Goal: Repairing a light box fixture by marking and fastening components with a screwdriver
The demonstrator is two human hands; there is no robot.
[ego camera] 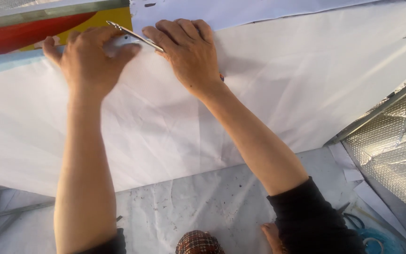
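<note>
A pale grey work surface (203,202), scuffed and speckled with dark marks, fills the lower part of the view. A large sheet of white fabric (306,89) lies spread over its far portion, creased, its near edge running slantwise across the surface. At the far left edge, beyond the fabric, a red and yellow panel (48,26) shows. On the right, strips of white paper (353,174) lie beside silvery bubble foil (395,150), and a coil of blue cord (377,237) sits at the lower right.

Bright warm daylight from upper right, soft arm shadows on white cloth (306,84), slight blur, mild edge distortion
</note>
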